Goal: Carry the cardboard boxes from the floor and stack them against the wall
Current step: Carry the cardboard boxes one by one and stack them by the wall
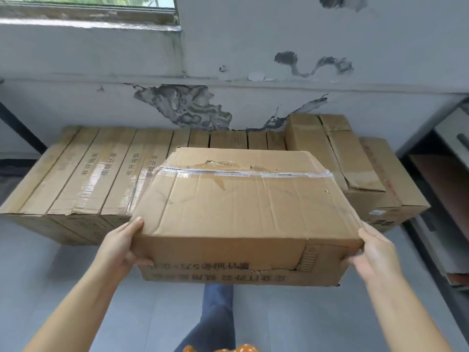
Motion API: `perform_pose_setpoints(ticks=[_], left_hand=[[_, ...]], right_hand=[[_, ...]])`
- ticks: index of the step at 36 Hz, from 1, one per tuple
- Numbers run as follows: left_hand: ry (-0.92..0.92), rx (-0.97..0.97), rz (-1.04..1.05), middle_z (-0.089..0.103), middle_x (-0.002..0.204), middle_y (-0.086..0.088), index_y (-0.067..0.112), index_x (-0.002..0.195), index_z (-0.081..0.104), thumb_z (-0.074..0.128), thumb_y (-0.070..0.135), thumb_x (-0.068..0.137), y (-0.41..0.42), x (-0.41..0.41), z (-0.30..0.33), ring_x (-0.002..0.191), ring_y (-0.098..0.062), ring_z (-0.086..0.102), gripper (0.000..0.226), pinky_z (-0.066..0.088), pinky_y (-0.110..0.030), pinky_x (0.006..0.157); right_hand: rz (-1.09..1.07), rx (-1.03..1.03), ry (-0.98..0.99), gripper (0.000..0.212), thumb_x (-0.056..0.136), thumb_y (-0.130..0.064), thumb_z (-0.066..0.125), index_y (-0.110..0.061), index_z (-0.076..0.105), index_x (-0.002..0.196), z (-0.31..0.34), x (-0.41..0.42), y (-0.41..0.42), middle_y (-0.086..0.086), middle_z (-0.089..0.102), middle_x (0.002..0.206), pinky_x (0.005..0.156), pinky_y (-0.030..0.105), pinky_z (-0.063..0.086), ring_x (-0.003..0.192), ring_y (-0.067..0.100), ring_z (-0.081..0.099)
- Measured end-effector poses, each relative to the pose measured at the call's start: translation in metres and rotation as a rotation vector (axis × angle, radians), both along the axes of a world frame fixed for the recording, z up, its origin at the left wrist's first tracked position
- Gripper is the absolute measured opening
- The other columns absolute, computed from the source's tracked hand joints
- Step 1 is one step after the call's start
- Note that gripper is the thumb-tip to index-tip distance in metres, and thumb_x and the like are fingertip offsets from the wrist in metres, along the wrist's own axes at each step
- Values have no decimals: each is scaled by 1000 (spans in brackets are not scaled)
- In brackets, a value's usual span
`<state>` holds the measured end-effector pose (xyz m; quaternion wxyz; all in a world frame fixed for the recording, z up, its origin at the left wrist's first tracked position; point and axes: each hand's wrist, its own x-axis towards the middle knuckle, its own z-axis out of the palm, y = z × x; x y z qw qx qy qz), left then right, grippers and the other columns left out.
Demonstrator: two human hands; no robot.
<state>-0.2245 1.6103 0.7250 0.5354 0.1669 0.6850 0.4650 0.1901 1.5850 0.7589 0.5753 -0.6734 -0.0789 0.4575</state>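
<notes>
I hold a wide, creased cardboard box (241, 201) in the air in front of me, its top sealed with clear tape. My left hand (121, 246) grips its near left corner and my right hand (373, 252) grips its near right corner. Beyond it, a row of several cardboard boxes (96, 174) stands on the floor against the peeling wall (253, 72). At the right end of that row, a taller box (327, 151) lies on top of another box (396, 186). The held box hides the middle of the row.
A shelf unit (446, 174) with a dark frame stands at the right. A dark slanted bar (20, 128) crosses the far left. A window sill (88, 19) runs along the top left. Grey floor (76, 288) lies under me, with my leg (215, 318) below the box.
</notes>
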Motion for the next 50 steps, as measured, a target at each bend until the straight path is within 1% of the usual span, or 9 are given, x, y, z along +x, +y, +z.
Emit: perform_pose_setpoints(ticks=[3,16,19,24,27,31,36,44,50], left_hand=[[-26,-8,-17,59,89,-5,12,98,57,51,17,97,53,2,-12,78,-28,55,8,49,-54,36],[-48,-32,-18,61,88,-8,7,94,60,52,14,97,263,37,-65,73,-23,57,10,52,-38,37],[-25,-50,-13,57,85,-7,11,85,60,50,13,98,288,53,-90,72,-21,54,16,51,-34,35],[79,-117,-7,50,84,-5,19,79,53,48,12,98,313,68,-152,71,-13,52,21,48,-30,57],[27,-216,37,56,104,-7,15,104,57,44,20,101,305,76,-186,87,-17,51,14,41,-39,81],[-25,-330,79,53,117,-11,12,137,43,39,27,103,292,87,-212,78,-28,58,38,45,-42,72],[-245,-472,334,40,143,-18,13,144,30,46,33,100,304,100,-213,108,-45,54,51,43,-67,86],[-255,-382,280,52,117,-22,5,144,31,43,24,102,354,115,-206,102,-41,55,47,54,-51,66],[-308,-348,255,42,141,-23,10,146,27,46,20,100,417,118,-220,118,-40,51,51,51,-52,80]], right_hand=[[-5,-20,-46,36,103,-6,34,-9,55,131,-12,8,48,11,61,115,85,50,42,85,24,60],[-70,-63,-41,35,104,-9,34,-9,52,134,-75,24,243,8,64,108,91,50,41,110,30,56],[-84,-90,-38,32,104,-9,33,-16,60,119,-109,30,270,11,58,129,95,49,38,121,28,52],[-110,-171,-9,31,104,-8,33,-20,61,109,-171,39,297,7,55,132,94,41,41,107,18,58],[-127,-271,35,35,104,-4,31,-16,60,121,-207,46,293,6,54,134,107,42,34,127,21,49],[-209,-359,85,41,103,-5,35,-15,41,142,-234,46,292,6,48,140,107,42,37,125,26,49],[-307,-463,464,51,103,-31,38,-12,26,150,-233,32,314,12,28,155,110,55,29,142,32,29],[-227,-398,561,56,102,-17,41,-7,16,152,-222,42,369,20,12,158,109,60,29,144,39,19],[-105,-365,527,55,101,-14,44,-5,20,150,-227,52,435,21,20,156,110,57,29,142,37,27]])
